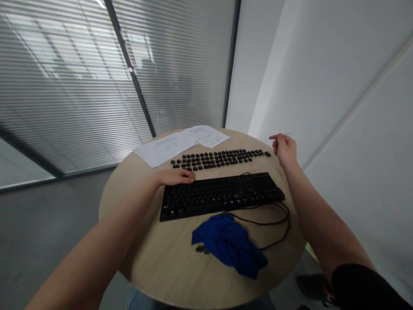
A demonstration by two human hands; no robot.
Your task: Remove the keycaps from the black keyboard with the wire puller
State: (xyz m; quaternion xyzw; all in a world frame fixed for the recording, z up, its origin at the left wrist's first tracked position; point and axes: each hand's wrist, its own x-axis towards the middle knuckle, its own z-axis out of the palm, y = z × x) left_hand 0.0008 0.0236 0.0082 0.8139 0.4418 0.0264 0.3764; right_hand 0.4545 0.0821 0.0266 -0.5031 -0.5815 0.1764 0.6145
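Note:
A black keyboard (222, 194) lies across the round wooden table (161, 262), its cable looping off to the right. Behind it, several loose black keycaps (216, 159) are laid out in rows. My left hand (176, 176) rests flat on the table at the keyboard's far left corner, fingers stretched out. My right hand (284, 148) hovers near the right end of the keycap rows, fingers curled in a loose pinch; what it holds, if anything, is too small to make out.
A crumpled blue cloth (230, 244) lies in front of the keyboard. Two printed paper sheets (180, 144) lie at the table's far side. Glass walls with blinds stand behind, a white wall to the right. A dark shoe (311, 286) shows on the floor.

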